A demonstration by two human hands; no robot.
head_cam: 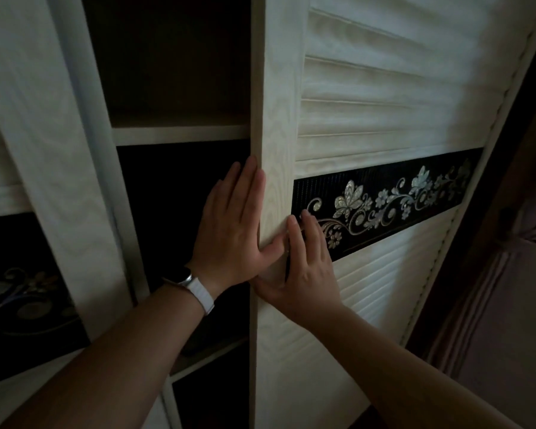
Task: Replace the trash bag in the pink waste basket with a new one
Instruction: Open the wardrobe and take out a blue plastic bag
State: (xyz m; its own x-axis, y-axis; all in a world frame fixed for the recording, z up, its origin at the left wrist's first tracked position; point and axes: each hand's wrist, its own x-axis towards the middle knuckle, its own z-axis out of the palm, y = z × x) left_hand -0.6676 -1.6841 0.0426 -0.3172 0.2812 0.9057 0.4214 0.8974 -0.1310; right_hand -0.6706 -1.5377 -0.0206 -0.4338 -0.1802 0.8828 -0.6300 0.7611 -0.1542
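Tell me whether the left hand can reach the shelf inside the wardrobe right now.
Probably yes: the left hand rests on the door edge, and the opening to the shelf beside it stands uncovered.

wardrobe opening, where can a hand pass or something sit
The upper shelf, between the left panel and the sliding door, shows bare board. The dark bay below leaves a gap beside the left hand; contents unreadable. Crowded: the door edge, where the right hand also presses.

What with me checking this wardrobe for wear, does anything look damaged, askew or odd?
Nothing stands out. The door looks straight and whole, its slats even and its floral band intact. The left hand and right hand lie flat at its edge. The shelves behind are too dark to judge.
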